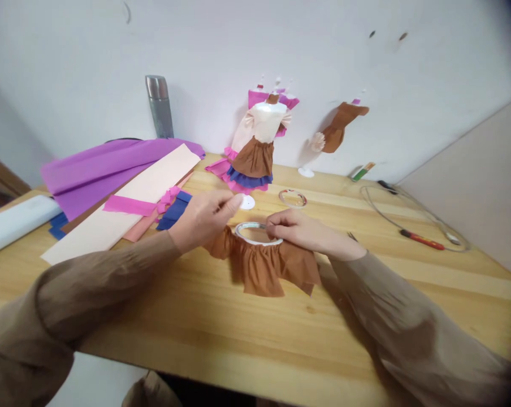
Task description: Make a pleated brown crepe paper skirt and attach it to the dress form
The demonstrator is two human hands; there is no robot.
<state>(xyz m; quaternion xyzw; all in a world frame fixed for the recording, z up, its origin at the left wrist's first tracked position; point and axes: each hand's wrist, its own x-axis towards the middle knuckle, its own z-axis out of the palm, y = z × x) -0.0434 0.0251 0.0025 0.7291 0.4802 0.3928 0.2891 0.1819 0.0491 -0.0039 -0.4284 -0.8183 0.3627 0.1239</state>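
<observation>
A strip of brown crepe paper (262, 274) hangs in gathers around the front of a white ring (243, 233), which looks like a tape roll, above the wooden table. My right hand (298, 230) grips the ring's right side, fingers curled at the rim. At the upper left of the ring, my left hand (207, 219) is closed in a pinch; whatever lies between its fingertips is too small to make out. Just beyond those fingertips shows a white round base (247, 202). Behind it stands a small dress form (267, 121) in a cream top and brown, blue and pink ruffled skirt.
Purple (124, 167) and cream crepe paper (124, 203) lie at the left, near a thermos (159, 107). Another tape roll (293, 198) lies past my right hand. A brown doll dress (340, 127) stands at the back; a red-handled corded tool (423, 239) lies right.
</observation>
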